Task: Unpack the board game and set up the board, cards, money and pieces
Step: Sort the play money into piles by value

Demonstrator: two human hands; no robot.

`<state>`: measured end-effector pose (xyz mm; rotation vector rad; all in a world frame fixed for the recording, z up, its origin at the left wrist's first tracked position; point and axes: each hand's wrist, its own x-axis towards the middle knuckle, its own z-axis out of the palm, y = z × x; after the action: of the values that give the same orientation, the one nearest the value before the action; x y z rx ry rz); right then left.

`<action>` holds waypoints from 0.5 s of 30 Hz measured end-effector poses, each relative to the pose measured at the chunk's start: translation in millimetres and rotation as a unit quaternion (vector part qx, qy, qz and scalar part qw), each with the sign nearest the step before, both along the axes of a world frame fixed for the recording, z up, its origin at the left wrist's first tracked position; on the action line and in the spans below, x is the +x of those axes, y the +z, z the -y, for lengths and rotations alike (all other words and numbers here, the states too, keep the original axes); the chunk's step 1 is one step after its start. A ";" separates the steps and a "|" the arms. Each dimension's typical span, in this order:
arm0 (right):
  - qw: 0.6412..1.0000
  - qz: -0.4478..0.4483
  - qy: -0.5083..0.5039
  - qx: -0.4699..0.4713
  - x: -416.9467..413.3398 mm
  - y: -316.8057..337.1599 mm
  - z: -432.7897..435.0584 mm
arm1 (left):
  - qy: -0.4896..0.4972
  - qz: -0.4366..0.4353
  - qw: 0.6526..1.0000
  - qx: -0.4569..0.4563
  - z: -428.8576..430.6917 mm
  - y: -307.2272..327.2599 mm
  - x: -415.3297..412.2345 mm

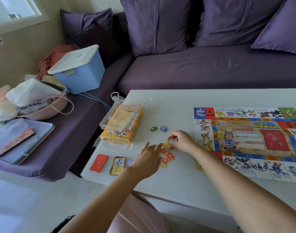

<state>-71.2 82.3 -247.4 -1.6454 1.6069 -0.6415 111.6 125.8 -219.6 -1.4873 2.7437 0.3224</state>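
The game board (244, 140) lies unfolded on the right part of the white table (169, 105). The yellow game box (122, 125) sits at the table's left side, with a red card deck (99, 163) and a yellow-framed card deck (117, 165) in front of it. A green star piece (154, 128) and a purple star piece (163, 128) lie apart. My right hand (182, 141) pinches a yellow star piece (166, 144) above a cluster of orange star pieces (167, 156). My left hand (149, 159) reaches in with straight fingers that touch the same cluster.
A small lilac slip (130, 162) lies by the decks, and a yellow card (199, 165) peeks from under my right forearm. Behind the table stands a purple sofa (211, 68). On its left sit a blue lidded bin (79, 71), bags and a tray (22, 142).
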 end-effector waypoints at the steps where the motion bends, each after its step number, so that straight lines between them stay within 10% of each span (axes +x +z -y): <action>1: 1.000 0.002 -0.012 -0.006 2.6 -1.4 1.2 | 0.011 -0.015 1.000 0.010 3.7 -0.6 0.3; 15: 0.986 -0.055 -0.151 -0.036 41.0 -13.1 7.3 | 0.080 -0.096 0.990 0.060 35.3 1.7 2.6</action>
<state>-30.2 75.1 -260.6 -1.5244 1.9556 -0.7807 114.3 90.5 -217.9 -1.7320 2.6905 0.6529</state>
